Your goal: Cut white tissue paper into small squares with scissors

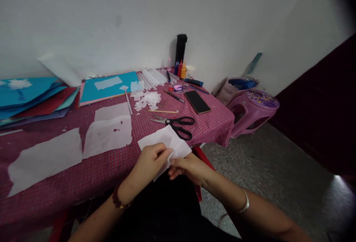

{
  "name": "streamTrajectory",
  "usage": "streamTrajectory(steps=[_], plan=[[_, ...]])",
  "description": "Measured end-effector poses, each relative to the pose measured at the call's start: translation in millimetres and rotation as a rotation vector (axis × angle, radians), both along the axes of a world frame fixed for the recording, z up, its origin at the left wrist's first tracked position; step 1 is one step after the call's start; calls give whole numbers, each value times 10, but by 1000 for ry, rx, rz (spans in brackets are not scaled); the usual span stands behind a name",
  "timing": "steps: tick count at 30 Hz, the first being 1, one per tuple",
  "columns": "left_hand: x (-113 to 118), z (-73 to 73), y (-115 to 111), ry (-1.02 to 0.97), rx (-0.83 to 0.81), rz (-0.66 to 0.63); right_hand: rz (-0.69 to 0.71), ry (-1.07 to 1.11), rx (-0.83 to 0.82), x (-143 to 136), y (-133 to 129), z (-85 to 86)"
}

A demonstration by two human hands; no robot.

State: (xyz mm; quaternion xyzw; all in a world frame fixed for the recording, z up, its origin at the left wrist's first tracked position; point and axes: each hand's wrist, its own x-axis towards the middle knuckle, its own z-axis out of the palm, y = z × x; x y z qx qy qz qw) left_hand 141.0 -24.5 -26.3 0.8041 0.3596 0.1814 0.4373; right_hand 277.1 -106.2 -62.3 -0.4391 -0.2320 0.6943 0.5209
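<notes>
I inspect from above, taking the black-handled scissors [168, 121] as landmark. They lie with blades parted on the checked cloth covering the surface [111, 173].

My left hand [155, 159] is clamped on a white paper sheet [155, 137], thumb and bent forefinger pinching it close to my right hand [190, 168]. My right hand is likewise clamped on the sheet, thumb on top; some of its fingers show below the paper's edge. The sheet is held on the near side of the scissors and overlaps one handle loop in view; whether they touch, I cannot tell. Creases run across it.

Just beyond the scissors lies a thin wooden stick [162, 111], and past that a heap of torn paper scraps [148, 100]. Beyond the scissors and to their right, a smartphone [197, 102] lies with its screen dark; a patterned pen [174, 96] is near it.

To the left of the scissors I record a holed white sheet [107, 136] and, farther left, a wavy-edged white sheet [48, 162]. Well beyond the scissors stand a black flask [181, 47] and a yellow paint bottle [183, 70]. To their right, off the surface, stands a pink plastic stool [244, 114].
</notes>
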Motion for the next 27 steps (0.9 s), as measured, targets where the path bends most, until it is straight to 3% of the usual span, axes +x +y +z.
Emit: streamTrajectory(steps=[5, 10, 14, 19, 23, 25, 27], plan=[[-105, 1, 45, -1, -17, 24, 43, 75, 16, 48, 33, -6], [-203, 108, -150, 188, 155, -87, 3, 0, 38, 8, 25, 6], [-244, 144, -273, 269, 201, -92, -8, -45, 89, -36, 34, -13], [-261, 105, -151, 270, 231, -48, -16, -55, 42, -20, 57, -13], [-322, 167, -30, 286, 357, -55, -35, -19, 25, 31, 64, 34], [-375, 241, -12, 198, 476, -62, -48, -15, 27, 57, 72, 55], [-419, 328, -15, 72, 634, -156, -44, -26, 33, 78, 81, 69]])
